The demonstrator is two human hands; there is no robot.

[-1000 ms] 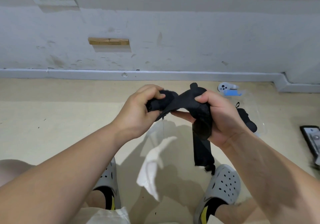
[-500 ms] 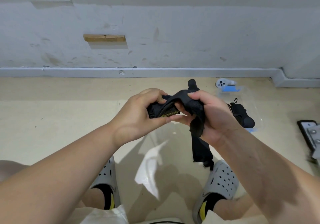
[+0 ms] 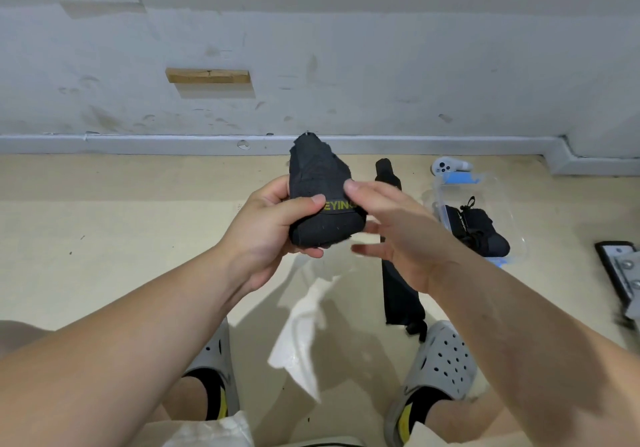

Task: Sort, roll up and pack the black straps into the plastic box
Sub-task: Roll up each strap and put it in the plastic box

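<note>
My left hand [image 3: 273, 228] grips a rolled-up black strap [image 3: 322, 197] with yellow lettering, held up in front of me above the floor. My right hand [image 3: 394, 235] hovers just to the right of the roll with its fingers spread and holds nothing. A second black strap [image 3: 398, 287] lies flat on the floor behind my right hand, running toward my right shoe. The clear plastic box [image 3: 509, 211] sits on the floor to the right, with a rolled black strap [image 3: 478, 230] inside it.
A white plastic bag [image 3: 301, 335] lies on the floor between my grey clogs [image 3: 440, 363]. A white controller [image 3: 446, 166] rests by the wall behind the box. A black device [image 3: 620, 273] lies at the far right. The wall's skirting runs across the back.
My right hand let go of the strap and opened. The strap is now a compact roll held upright by my left hand alone. The long strap my right hand covered now lies exposed.
</note>
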